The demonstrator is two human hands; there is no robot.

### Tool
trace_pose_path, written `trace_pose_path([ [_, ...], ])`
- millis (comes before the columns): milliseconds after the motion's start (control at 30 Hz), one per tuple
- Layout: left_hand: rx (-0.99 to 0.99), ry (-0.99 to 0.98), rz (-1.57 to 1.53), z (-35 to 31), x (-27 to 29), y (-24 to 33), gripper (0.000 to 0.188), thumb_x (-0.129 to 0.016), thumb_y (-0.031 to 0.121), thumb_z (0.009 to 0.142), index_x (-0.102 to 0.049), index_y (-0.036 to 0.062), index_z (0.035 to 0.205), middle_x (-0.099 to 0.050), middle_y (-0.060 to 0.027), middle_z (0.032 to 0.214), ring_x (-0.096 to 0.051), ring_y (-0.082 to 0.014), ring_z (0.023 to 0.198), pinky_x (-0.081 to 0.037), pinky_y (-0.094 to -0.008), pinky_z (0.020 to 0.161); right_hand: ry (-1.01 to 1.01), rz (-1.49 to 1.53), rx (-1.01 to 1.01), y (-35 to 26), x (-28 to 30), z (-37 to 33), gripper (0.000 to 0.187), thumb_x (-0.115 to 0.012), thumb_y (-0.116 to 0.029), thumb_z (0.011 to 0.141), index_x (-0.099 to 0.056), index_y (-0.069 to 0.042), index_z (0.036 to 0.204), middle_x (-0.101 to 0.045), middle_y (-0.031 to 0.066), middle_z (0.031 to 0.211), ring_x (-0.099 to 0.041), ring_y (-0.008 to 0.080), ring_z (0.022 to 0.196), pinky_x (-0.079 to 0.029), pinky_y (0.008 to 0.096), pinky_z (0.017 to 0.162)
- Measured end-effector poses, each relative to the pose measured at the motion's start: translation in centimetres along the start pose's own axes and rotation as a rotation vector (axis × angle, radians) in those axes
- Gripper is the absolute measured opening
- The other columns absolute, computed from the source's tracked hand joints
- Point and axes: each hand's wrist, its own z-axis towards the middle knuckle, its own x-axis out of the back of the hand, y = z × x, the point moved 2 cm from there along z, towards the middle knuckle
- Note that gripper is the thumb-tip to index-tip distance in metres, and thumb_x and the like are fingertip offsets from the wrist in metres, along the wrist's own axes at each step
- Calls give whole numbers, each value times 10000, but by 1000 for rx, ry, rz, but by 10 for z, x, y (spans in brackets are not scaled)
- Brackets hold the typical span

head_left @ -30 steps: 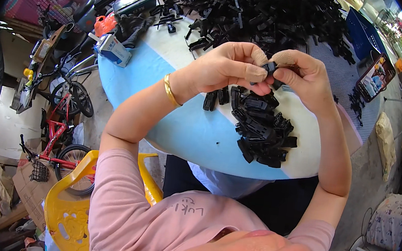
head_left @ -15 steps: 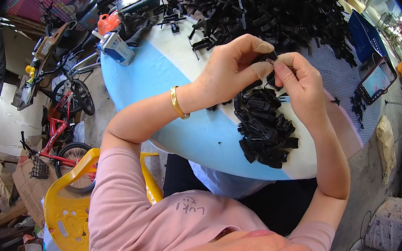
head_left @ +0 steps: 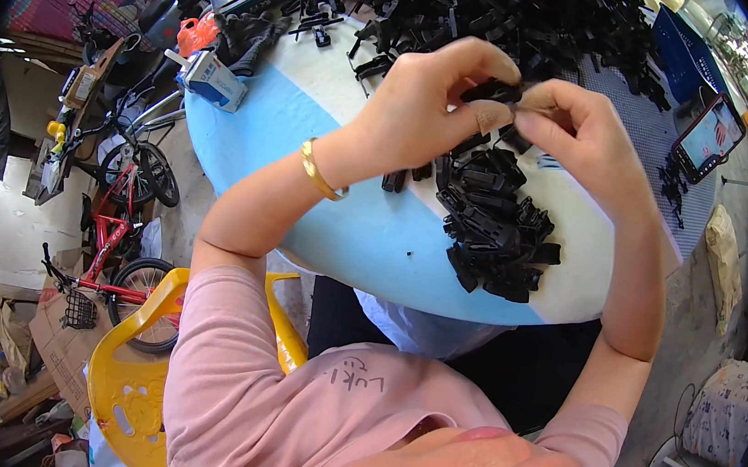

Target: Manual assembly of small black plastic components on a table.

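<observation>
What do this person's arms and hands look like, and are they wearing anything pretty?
Short pink sleeves leave the forearms bare. A shiny gold bangle circles the left wrist. On the left hand, a tan covering wraps the thumb tip.

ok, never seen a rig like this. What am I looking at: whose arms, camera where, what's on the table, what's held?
No machine here: these are a person's own bare hands. The camera is the left of two wide fisheyes worn on the head, looking down, so straight edges bend near the rim.

On the table a large heap of black parts fills the far side, with a smaller pile nearer the person. A white-and-blue carton is at the left, a phone at the right.

The left hand pinches a black part between thumb and fingers. The right hand has its fingertips at that part's end; whether they grip it isn't clear.
</observation>
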Motion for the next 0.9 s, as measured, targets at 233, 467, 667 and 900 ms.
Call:
trace_pose_path([
  [233, 249, -694, -85, -3, 10, -30, 185, -658, 127, 744, -586, -7, 849, -592, -54, 743, -526, -91, 670, -447, -256, 620, -261, -358, -175, 13, -4, -9, 168, -632, -83, 694, -591, 23, 818, -613, 84, 725, -559, 115, 663, -433, 234, 606],
  [467, 460, -386, -204, 1, 11, -41, 256, -584, 229, 852, -606, -26, 859, -605, -26, 741, -569, -88, 702, -474, -224, 666, -55, -393, -31, 18, -7, -4, 169, -597, -34, 697, -593, 27, 854, -611, 70, 705, -568, 90, 639, -442, 244, 564],
  [667, 613, -683, -955, -3, 4, -29, 590, -510, 313, 888, -311, -83, 1277, -547, -190, 1092, -590, -269, 975, -486, -308, 842, 238, -653, 881, 1, -14, -11, 169, -623, -12, 688, -610, -27, 855, -604, 76, 767, -522, 183, 527, -448, 249, 489],
  [900, 539, -813, -1043, -5, 2, -27, 740, -629, 375, 792, -304, -81, 1275, -532, -207, 1103, -583, -315, 979, -488, -357, 844, 171, -822, 1118, -6, -22, -22, 212, -665, -110, 666, -623, -47, 864, -625, 77, 895, -512, 131, 542, -413, 215, 444],
])
